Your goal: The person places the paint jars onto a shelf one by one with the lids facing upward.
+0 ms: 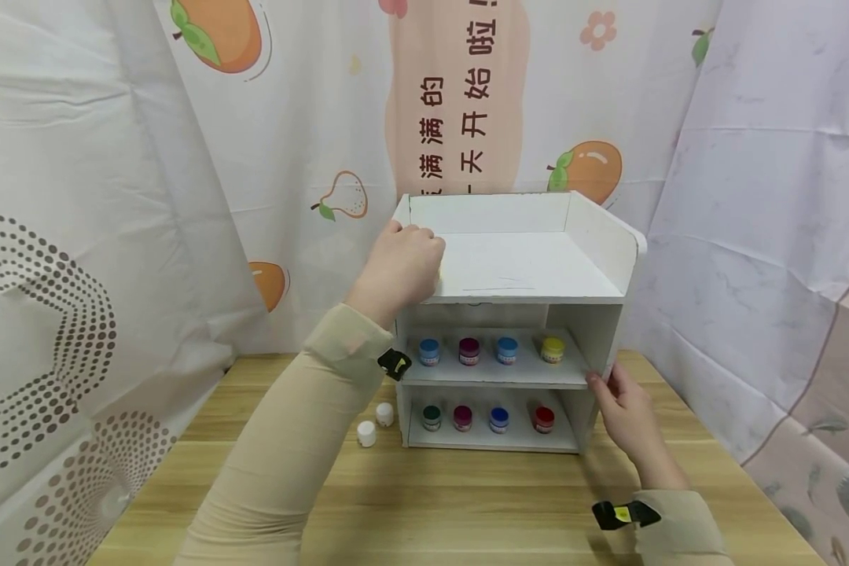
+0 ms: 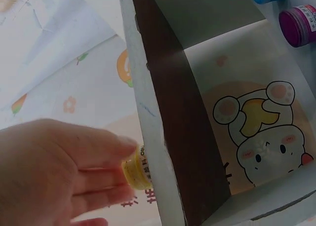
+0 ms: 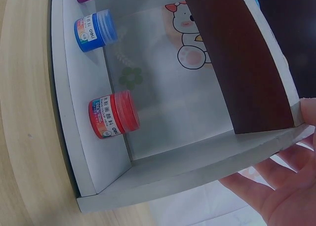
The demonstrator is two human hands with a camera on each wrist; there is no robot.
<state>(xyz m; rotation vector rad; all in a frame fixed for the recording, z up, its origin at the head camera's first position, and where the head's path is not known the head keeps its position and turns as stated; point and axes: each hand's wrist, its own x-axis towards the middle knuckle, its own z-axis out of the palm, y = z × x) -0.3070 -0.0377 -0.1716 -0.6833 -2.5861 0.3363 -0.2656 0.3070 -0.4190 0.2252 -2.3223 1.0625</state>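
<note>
My left hand (image 1: 405, 263) is over the left part of the white shelf unit's (image 1: 520, 299) top tier. In the left wrist view its fingers pinch a small yellow paint jar (image 2: 137, 172), mostly hidden behind the hand in the head view. The jar is right at the top board. Low on the unit's right side, my right hand (image 1: 626, 413) grips the side panel near the middle board, thumb in front and fingers behind. On the middle tier stand a blue jar (image 1: 429, 352), a purple one, another blue one and a yellow jar (image 1: 553, 350).
The bottom tier carries green, magenta, blue and red jars (image 1: 544, 420). Two white jars (image 1: 366, 433) stand on the wooden table (image 1: 467, 503) left of the unit. Behind hangs a printed curtain (image 1: 311, 118), with side curtains at left and right.
</note>
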